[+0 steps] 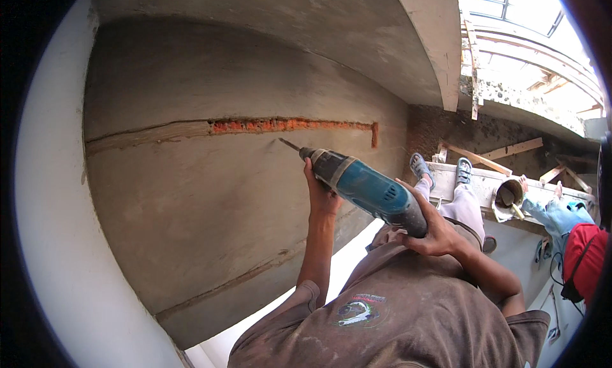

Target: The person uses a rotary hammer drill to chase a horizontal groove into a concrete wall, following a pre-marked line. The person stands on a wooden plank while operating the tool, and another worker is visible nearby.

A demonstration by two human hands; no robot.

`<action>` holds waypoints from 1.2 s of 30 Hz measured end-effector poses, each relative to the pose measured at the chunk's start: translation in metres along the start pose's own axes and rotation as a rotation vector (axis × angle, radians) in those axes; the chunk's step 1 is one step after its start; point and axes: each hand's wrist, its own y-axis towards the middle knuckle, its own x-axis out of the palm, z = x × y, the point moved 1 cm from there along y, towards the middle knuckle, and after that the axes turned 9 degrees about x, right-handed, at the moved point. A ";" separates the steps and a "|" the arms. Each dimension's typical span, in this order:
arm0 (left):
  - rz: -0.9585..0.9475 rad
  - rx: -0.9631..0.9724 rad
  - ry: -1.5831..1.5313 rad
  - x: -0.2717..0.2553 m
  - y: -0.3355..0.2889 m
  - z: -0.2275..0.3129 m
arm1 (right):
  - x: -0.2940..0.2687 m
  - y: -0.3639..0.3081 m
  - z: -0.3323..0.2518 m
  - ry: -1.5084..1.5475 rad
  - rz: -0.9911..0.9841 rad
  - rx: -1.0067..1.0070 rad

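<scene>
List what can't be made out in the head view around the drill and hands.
- Right hand: trigger finger hidden behind the drill body.
- Bit: too thin to tell whether its tip touches the wall.
- Chase: depth unreadable.
- Left hand: palm side hidden behind the drill's front.

There are no boxes, signs or screens here. The only label-like thing is a small round picture patch [358,309] on the front of the brown shirt [408,330], coloured white, dark and a bit of red
</scene>
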 end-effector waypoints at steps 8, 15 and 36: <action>-0.041 -0.023 -0.154 0.008 -0.008 0.002 | 0.005 -0.010 -0.019 -0.164 0.032 0.025; 0.012 0.041 -0.114 0.003 -0.005 0.019 | 0.020 -0.006 -0.037 -0.270 0.037 0.053; -0.171 -0.027 -0.268 -0.027 0.011 0.087 | 0.085 0.056 -0.086 -0.445 -0.127 0.022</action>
